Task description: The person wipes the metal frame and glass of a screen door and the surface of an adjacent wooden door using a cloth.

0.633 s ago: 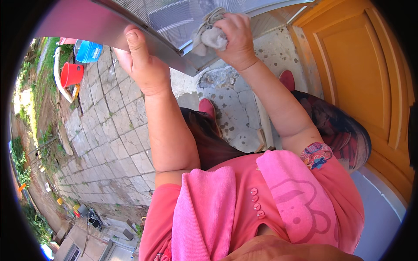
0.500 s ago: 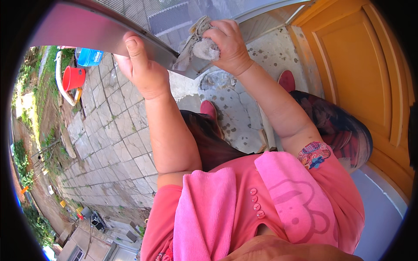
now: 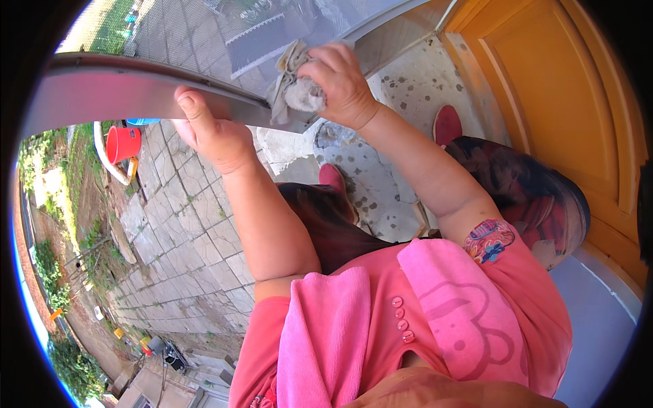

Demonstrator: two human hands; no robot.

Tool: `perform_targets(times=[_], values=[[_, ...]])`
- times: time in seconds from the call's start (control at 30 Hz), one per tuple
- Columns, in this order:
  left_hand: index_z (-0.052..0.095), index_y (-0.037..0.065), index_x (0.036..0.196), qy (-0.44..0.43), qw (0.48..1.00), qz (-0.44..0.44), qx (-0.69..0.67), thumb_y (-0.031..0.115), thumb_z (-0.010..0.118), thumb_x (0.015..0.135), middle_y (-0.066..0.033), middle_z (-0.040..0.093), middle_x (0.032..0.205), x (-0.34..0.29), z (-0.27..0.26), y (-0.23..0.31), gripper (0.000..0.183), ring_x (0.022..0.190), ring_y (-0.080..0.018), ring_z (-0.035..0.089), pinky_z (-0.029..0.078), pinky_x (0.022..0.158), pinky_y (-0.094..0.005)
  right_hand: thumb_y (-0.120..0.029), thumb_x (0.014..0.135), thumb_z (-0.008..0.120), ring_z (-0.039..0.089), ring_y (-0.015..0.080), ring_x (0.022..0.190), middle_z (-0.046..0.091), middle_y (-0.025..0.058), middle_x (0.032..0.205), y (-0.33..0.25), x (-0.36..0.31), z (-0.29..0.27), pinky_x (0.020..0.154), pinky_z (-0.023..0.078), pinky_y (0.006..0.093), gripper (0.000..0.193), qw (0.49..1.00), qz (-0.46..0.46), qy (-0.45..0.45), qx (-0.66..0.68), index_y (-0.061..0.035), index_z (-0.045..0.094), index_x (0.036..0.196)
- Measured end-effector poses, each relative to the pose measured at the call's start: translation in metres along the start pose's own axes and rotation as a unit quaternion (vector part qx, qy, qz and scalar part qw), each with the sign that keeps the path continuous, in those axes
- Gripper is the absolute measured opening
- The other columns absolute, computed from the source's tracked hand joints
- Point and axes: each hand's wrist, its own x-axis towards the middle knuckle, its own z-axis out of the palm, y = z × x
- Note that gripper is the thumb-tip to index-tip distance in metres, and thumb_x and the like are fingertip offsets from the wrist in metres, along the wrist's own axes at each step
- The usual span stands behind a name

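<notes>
A metal-framed screen door [image 3: 122,95] with fine mesh [image 3: 197,37] stretches across the upper left. My left hand [image 3: 221,139] is closed round the lower edge of its frame, thumb on the near face and some fingers hidden behind. Bunched in my right hand [image 3: 345,85] is a crumpled grey rag [image 3: 304,93], its folds lying against the frame's corner end and the mesh. The fingers of that hand are curled over the rag.
An orange panelled wooden door [image 3: 551,88] stands at the right. Behind my left arm lies a paved yard [image 3: 183,217], with a red bucket [image 3: 124,143] and a partly hidden blue container [image 3: 143,121]. My shoes stand on spotted concrete [image 3: 408,88].
The screen door's left part sits lower in view and covers most of the blue container. My right hand and the rag have shifted slightly left, and my left hand slightly left and down.
</notes>
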Motion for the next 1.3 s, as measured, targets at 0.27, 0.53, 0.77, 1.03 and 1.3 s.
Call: perform_targets(times=[0.27,0.53,0.77,1.03,1.3], values=[[0.051,0.003,0.138,-0.070,0.997,-0.015,0.009,0.062,0.054,0.099,-0.0101,0.052,0.143,0.003,-0.001,0.008,0.071,0.131,-0.0240,0.047,0.035,0.112,-0.0424,-0.001,0.063,0.083,0.058,0.0353,0.113,0.059,0.0132,0.119,0.067,0.021,-0.045,0.098,0.050,0.0404,0.068,0.973,0.135,0.186,-0.034,-0.0132,0.060,0.126],[0.056,0.001,0.125,-0.031,0.999,0.022,-0.009,0.057,0.055,0.101,-0.0083,0.056,0.120,0.005,0.008,0.003,0.061,0.111,-0.0204,0.052,0.041,0.099,-0.0397,-0.002,0.062,0.081,0.059,0.0334,0.112,0.061,0.0123,0.116,0.032,0.030,-0.022,0.097,0.051,0.0405,0.068,0.975,0.133,0.178,0.018,-0.0116,0.061,0.127],[0.059,0.002,0.116,-0.035,0.998,0.031,0.039,0.058,0.053,0.101,-0.0046,0.057,0.099,0.001,0.004,0.006,0.058,0.091,-0.0172,0.052,0.043,0.081,-0.0345,-0.006,0.063,0.082,0.056,0.0317,0.109,0.060,0.0065,0.112,-0.025,0.007,0.008,0.098,0.047,0.0438,0.059,0.997,-0.014,-0.013,0.079,-0.0152,0.066,0.119],[0.057,0.001,0.125,-0.034,0.999,0.024,-0.002,0.056,0.056,0.100,-0.0094,0.057,0.118,-0.001,0.005,0.007,0.061,0.110,-0.0216,0.053,0.042,0.097,-0.0395,0.003,0.077,0.075,0.066,0.0184,0.105,0.067,0.0065,0.112,0.091,0.021,-0.042,0.092,0.054,0.0328,0.052,0.889,0.260,0.303,0.226,-0.0060,0.058,0.126],[0.055,0.001,0.125,-0.067,0.997,-0.041,-0.009,0.049,0.062,0.097,-0.0102,0.060,0.117,-0.002,-0.008,0.011,0.057,0.108,-0.0240,0.056,0.044,0.099,-0.0432,-0.002,0.070,0.078,0.063,0.0227,0.111,0.064,0.0082,0.117,0.009,0.033,-0.012,0.097,0.051,0.0346,0.054,0.954,0.154,0.205,0.156,-0.0089,0.063,0.122]])
